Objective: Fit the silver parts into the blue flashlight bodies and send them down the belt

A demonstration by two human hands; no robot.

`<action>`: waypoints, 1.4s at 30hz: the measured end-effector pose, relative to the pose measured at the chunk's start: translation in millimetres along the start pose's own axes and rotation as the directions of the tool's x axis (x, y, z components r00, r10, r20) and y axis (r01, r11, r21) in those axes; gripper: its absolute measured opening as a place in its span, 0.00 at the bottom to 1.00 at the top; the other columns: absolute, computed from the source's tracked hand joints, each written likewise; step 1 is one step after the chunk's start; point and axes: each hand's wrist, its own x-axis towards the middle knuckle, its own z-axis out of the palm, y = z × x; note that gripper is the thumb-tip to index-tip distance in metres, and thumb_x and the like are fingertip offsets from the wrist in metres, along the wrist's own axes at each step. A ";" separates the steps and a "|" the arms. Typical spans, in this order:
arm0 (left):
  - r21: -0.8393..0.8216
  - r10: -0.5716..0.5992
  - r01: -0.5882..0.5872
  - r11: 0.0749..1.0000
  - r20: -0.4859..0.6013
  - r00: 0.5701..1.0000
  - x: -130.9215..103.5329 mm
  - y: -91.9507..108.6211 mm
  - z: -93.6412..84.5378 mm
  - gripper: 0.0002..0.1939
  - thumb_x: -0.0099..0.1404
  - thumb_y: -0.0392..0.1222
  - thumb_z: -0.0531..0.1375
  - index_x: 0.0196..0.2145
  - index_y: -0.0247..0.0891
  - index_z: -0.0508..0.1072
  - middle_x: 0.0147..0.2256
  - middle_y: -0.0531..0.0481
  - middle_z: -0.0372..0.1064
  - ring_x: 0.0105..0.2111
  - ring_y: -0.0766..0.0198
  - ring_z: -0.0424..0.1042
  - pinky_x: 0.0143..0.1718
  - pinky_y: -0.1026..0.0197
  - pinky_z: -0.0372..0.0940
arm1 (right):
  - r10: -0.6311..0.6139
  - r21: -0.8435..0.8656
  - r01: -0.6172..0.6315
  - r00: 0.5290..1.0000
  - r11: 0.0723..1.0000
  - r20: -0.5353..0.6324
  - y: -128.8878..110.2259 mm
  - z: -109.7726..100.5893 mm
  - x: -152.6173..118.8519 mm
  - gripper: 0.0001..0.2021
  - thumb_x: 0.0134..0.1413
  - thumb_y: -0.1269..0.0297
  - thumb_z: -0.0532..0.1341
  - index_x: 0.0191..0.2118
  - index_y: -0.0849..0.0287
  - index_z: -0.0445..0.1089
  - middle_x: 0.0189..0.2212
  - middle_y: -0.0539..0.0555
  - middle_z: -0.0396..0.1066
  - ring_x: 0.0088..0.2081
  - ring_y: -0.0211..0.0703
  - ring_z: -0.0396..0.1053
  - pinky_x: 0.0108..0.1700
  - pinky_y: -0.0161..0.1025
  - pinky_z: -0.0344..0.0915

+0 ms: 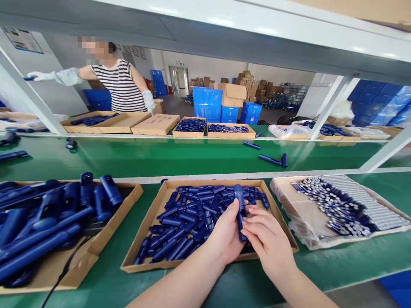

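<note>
A long, dark blue plastic housing [238, 196] is held upright between my two hands. My left hand [227, 233] wraps round it from the left, the thumb along its side. Curled against its right side, the fingers of my right hand [268, 233] grip its lower part; whether they pinch a smaller piece there, I cannot tell. Beneath the hands lies a shallow cardboard tray [144, 231] filled with a heap of small blue plastic parts [189, 222]. My forearms cover part of its near edge.
Left stands a cardboard tray [118, 224] of larger blue housings; right, a plastic-lined tray [311, 231] of small silver-ended cylinders. Beyond a white rail, loose blue parts [269, 159] lie on a green surface [180, 156]. A gloved person [118, 85] stands across, behind more trays. A shelf hangs overhead.
</note>
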 end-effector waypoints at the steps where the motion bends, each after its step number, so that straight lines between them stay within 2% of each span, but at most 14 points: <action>1: -0.014 -0.014 0.014 1.000 0.000 1.000 -0.2 0.6 0.0 0.13 0.68 0.48 0.56 0.40 0.34 0.70 0.38 0.44 0.72 0.31 0.66 0.72 0.32 0.65 0.65 | 0.014 0.011 -0.014 1.000 1.000 0.004 1.0 0.5 1.5 0.05 0.59 0.68 0.61 0.38 0.55 0.74 0.37 0.52 0.75 0.49 0.46 0.71 0.51 0.48 0.72; 6: -0.057 -0.047 0.045 0.997 -0.022 0.999 0.1 2.3 -1.2 0.11 0.68 0.46 0.57 0.40 0.35 0.70 0.38 0.45 0.72 0.34 0.66 0.73 0.34 0.66 0.66 | 0.022 -0.044 -0.017 0.992 0.999 0.127 -6.2 -1.8 2.4 0.08 0.61 0.67 0.57 0.41 0.56 0.75 0.42 0.53 0.75 0.56 0.49 0.65 0.55 0.49 0.69; 12: 0.080 0.067 -0.063 0.995 -0.047 0.997 3.5 0.3 0.0 0.13 0.67 0.48 0.57 0.40 0.34 0.69 0.41 0.41 0.74 0.42 0.57 0.75 0.43 0.57 0.69 | -0.059 -0.130 0.115 0.927 0.985 0.371 -13.3 -28.4 -2.9 0.22 0.64 0.64 0.53 0.62 0.59 0.61 0.59 0.55 0.64 0.64 0.49 0.54 0.60 0.50 0.64; 14: 0.142 0.091 -0.082 0.986 -0.056 0.994 3.8 -0.2 0.1 0.13 0.67 0.48 0.57 0.41 0.34 0.69 0.40 0.40 0.74 0.40 0.56 0.76 0.42 0.56 0.70 | 0.073 -0.232 0.033 0.897 0.972 0.435 18.0 -53.7 -2.3 0.22 0.65 0.65 0.50 0.63 0.54 0.60 0.62 0.53 0.60 0.64 0.45 0.54 0.62 0.46 0.61; 16: 0.194 0.061 -0.047 0.980 -0.069 0.996 3.3 0.0 0.0 0.15 0.68 0.50 0.56 0.40 0.33 0.69 0.35 0.41 0.74 0.35 0.59 0.76 0.37 0.58 0.70 | 0.391 -0.506 -0.174 0.845 0.845 0.364 69.1 -86.6 -1.6 0.19 0.66 0.66 0.47 0.56 0.55 0.68 0.59 0.56 0.63 0.60 0.43 0.61 0.61 0.44 0.61; 17: 0.224 0.038 -0.021 0.974 -0.073 0.997 2.8 0.3 0.0 0.17 0.68 0.51 0.55 0.40 0.33 0.70 0.32 0.42 0.73 0.30 0.61 0.75 0.33 0.61 0.69 | 0.580 -0.674 -0.232 0.735 0.701 0.351 98.0 -103.6 -1.7 0.18 0.66 0.65 0.47 0.52 0.56 0.71 0.56 0.57 0.65 0.56 0.42 0.64 0.57 0.40 0.63; 18: 0.256 0.019 0.001 0.967 -0.073 0.997 2.1 0.6 0.1 0.18 0.68 0.52 0.54 0.39 0.32 0.70 0.29 0.44 0.72 0.25 0.65 0.72 0.28 0.64 0.67 | 0.659 -0.736 -0.246 0.670 0.631 0.341 126.3 -119.3 -2.5 0.17 0.64 0.67 0.49 0.47 0.60 0.73 0.50 0.60 0.69 0.49 0.44 0.69 0.52 0.41 0.65; 21: 0.322 0.003 0.024 0.946 -0.081 0.997 -0.1 0.7 1.3 0.20 0.68 0.54 0.54 0.38 0.32 0.70 0.21 0.50 0.65 0.16 0.72 0.61 0.18 0.70 0.55 | 0.753 -0.816 -0.214 0.557 0.537 0.350 190.8 -149.0 -9.3 0.12 0.55 0.75 0.53 0.31 0.66 0.74 0.38 0.63 0.70 0.37 0.46 0.71 0.43 0.43 0.65; 24: 0.347 0.021 0.011 0.938 -0.089 0.996 -1.6 -0.5 3.2 0.20 0.67 0.54 0.54 0.37 0.32 0.70 0.19 0.51 0.62 0.16 0.72 0.58 0.17 0.70 0.51 | 0.755 -0.828 -0.150 0.521 0.540 0.398 215.0 -151.6 -18.6 0.10 0.52 0.78 0.54 0.29 0.66 0.73 0.37 0.63 0.69 0.40 0.48 0.69 0.44 0.43 0.62; 29: 0.374 0.017 0.014 0.927 -0.079 0.997 -1.7 -2.0 4.2 0.19 0.68 0.51 0.52 0.41 0.31 0.70 0.20 0.51 0.62 0.16 0.71 0.58 0.17 0.69 0.51 | 0.728 -0.821 -0.121 0.547 0.558 0.414 216.3 -143.0 -26.0 0.08 0.56 0.71 0.56 0.33 0.64 0.72 0.40 0.64 0.69 0.45 0.52 0.67 0.48 0.44 0.60; 36: 0.389 0.013 0.009 0.921 -0.055 0.998 -2.2 -2.5 1.8 0.19 0.67 0.52 0.53 0.44 0.33 0.70 0.22 0.52 0.63 0.17 0.71 0.59 0.19 0.68 0.52 | 0.710 -0.787 -0.196 0.594 0.584 0.378 212.2 -147.8 -27.5 0.09 0.52 0.77 0.52 0.27 0.63 0.68 0.36 0.65 0.71 0.44 0.54 0.69 0.46 0.45 0.61; 39: 0.393 0.013 0.003 0.920 -0.039 0.999 -2.7 -3.9 2.5 0.18 0.67 0.51 0.54 0.47 0.35 0.69 0.26 0.50 0.67 0.21 0.68 0.64 0.22 0.67 0.57 | 0.695 -0.735 -0.271 0.625 0.621 0.356 182.6 -138.4 -18.8 0.07 0.58 0.65 0.53 0.33 0.60 0.67 0.32 0.59 0.71 0.37 0.47 0.71 0.40 0.41 0.64; 41: 0.393 0.023 -0.002 0.920 -0.047 0.999 -2.4 -5.4 3.1 0.16 0.68 0.48 0.54 0.48 0.37 0.69 0.29 0.48 0.69 0.24 0.66 0.68 0.25 0.66 0.61 | 0.693 -0.609 -0.411 0.633 0.678 0.345 145.2 -119.8 -10.9 0.12 0.62 0.57 0.50 0.41 0.57 0.65 0.30 0.53 0.72 0.28 0.40 0.70 0.32 0.36 0.65; 42: 0.396 0.028 -0.007 0.918 -0.048 0.998 -2.2 -6.3 3.1 0.15 0.68 0.47 0.53 0.48 0.38 0.69 0.30 0.48 0.70 0.26 0.65 0.69 0.27 0.65 0.63 | 0.693 -0.424 -0.555 0.641 0.716 0.330 122.9 -107.1 -7.0 0.14 0.63 0.54 0.48 0.43 0.57 0.64 0.30 0.52 0.73 0.24 0.38 0.69 0.27 0.35 0.64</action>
